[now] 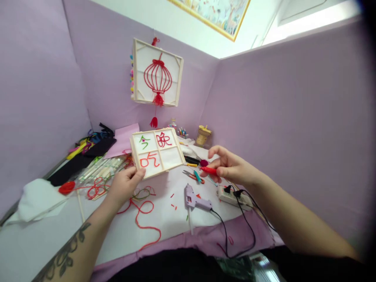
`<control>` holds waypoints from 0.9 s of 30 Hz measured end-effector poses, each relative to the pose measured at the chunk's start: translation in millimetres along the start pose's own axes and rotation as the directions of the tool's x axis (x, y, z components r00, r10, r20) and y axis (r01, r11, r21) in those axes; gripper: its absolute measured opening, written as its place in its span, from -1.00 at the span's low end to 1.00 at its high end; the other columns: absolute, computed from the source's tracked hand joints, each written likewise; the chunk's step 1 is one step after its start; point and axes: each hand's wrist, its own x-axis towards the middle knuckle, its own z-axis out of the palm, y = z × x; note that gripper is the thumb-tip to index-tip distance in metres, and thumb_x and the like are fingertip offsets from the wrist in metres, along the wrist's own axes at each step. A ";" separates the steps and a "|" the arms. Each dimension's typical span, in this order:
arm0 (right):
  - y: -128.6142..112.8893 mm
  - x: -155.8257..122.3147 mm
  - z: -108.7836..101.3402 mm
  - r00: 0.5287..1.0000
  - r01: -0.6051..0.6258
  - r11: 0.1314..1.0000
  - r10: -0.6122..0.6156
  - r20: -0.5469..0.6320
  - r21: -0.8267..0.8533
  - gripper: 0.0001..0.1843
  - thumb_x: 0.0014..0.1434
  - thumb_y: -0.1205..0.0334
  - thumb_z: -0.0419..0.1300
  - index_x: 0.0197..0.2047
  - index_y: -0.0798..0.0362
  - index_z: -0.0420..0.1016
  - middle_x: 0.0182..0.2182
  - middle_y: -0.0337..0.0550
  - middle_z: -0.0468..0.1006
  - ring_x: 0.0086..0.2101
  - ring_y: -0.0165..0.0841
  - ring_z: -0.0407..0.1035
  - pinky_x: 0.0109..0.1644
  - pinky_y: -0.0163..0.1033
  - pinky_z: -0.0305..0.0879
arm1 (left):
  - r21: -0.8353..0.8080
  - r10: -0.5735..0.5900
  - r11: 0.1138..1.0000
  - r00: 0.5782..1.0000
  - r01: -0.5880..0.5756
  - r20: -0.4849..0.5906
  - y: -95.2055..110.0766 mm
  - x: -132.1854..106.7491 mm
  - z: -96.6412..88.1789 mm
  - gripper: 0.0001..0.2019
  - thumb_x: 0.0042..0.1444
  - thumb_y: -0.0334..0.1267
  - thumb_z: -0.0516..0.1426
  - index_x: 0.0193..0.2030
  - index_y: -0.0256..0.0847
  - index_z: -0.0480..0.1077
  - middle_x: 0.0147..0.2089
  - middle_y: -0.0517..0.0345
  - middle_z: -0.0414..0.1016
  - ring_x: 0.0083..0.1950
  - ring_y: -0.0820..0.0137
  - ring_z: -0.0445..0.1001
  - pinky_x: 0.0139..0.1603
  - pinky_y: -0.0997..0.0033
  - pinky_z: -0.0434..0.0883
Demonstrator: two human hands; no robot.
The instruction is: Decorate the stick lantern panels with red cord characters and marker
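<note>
Fingers of your left hand (127, 182) grasp the wooden frame (172, 157) at its lower left corner, over the white table (173, 220); your right hand (233, 167) pinches a red pen-like stick (209, 170). The frame is probably light and stiff; hold its wood, because the yarn characters (163, 140) may peel.

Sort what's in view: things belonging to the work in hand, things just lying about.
Likely work:
- framed panel (left hand)
- red pen-like item (right hand)
- glue gun
- red yarn

Apparently lying about:
- yellowish cup
- white cloth
- black fabric

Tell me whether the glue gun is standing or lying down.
The glue gun lies on its side: its handle stretches across the white table, flank facing up.
</note>
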 end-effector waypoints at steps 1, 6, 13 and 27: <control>3.6 -1.0 7.5 0.997 0.061 0.998 -0.059 -0.053 0.027 -0.65 0.07 0.08 0.36 -0.20 -0.05 0.29 -0.30 -0.17 0.64 -0.58 -0.51 0.36 -0.52 -0.38 0.27 | 0.004 0.011 1.000 1.000 -0.011 0.000 1.3 -0.4 -0.1 -0.55 0.08 0.15 -0.05 -0.58 -0.19 0.19 -0.58 0.25 0.16 -0.47 0.42 0.21 -0.45 0.46 0.14; 29.0 0.1 44.6 0.912 0.344 0.917 -0.275 -0.303 0.202 -0.82 0.14 0.04 0.29 -0.33 -0.09 0.41 -0.36 -0.24 0.56 -0.62 -0.55 0.25 -0.60 -0.39 0.15 | 0.032 0.015 0.999 0.999 -0.016 0.034 3.9 -1.8 0.5 -0.55 0.08 0.14 -0.05 -0.61 -0.19 0.11 -0.61 0.28 0.08 -0.51 0.46 0.15 -0.47 0.46 0.08; 65.9 54.4 61.5 0.802 0.416 0.900 -0.294 -0.519 0.132 -0.61 -0.06 0.04 0.41 -0.18 -0.07 0.43 -0.54 -0.32 0.43 -0.59 -0.48 0.26 -0.59 -0.37 0.13 | 0.027 0.025 0.999 0.998 -0.027 0.061 1.6 -1.6 1.5 -0.55 0.09 0.14 -0.06 -0.60 -0.19 0.10 -0.59 0.28 0.05 -0.50 0.47 0.13 -0.46 0.45 0.06; 70.6 91.0 43.9 0.673 0.145 0.795 -0.516 -0.530 -0.589 -0.90 0.02 0.16 0.26 -0.39 -0.01 0.54 -0.42 -0.22 0.57 -0.37 -0.32 0.42 -0.23 -0.20 0.34 | 0.044 0.019 0.999 0.997 -0.022 0.070 5.3 -4.4 1.6 -0.54 0.10 0.12 -0.04 -0.62 -0.19 0.07 -0.62 0.28 0.09 -0.53 0.47 0.12 -0.48 0.45 0.04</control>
